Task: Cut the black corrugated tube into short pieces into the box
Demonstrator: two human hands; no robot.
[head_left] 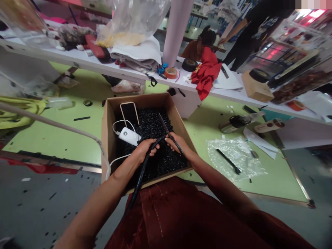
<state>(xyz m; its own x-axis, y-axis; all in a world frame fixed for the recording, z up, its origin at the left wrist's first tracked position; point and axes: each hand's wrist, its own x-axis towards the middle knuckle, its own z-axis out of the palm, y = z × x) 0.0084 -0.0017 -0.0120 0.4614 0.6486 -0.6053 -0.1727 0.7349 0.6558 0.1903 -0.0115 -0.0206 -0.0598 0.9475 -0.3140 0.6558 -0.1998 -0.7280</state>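
Note:
My left hand (148, 149) is closed around a long black ribbed cord (140, 178), which hangs down over the near side of the cardboard box (178, 117) toward my lap. In my right hand (178, 142) is a pair of slim dark scissors (163, 121), blades pointing up and away from me. My right fingertips meet the cord's end between the two hands. Below them, the box holds a heap of small black pieces (153, 122). A phone (130, 113) leans in its back left corner, and a white power bank (128, 136) with a white cable lies before it.
A shelf (145, 71) runs behind the box, with orange tape (171, 72) and red cloth (206, 74). On the green table (207, 124), right, lie a plastic bag (220, 162) and a thermos (230, 123). A thick pale cable (64, 125) crosses at left. People are beyond the shelf.

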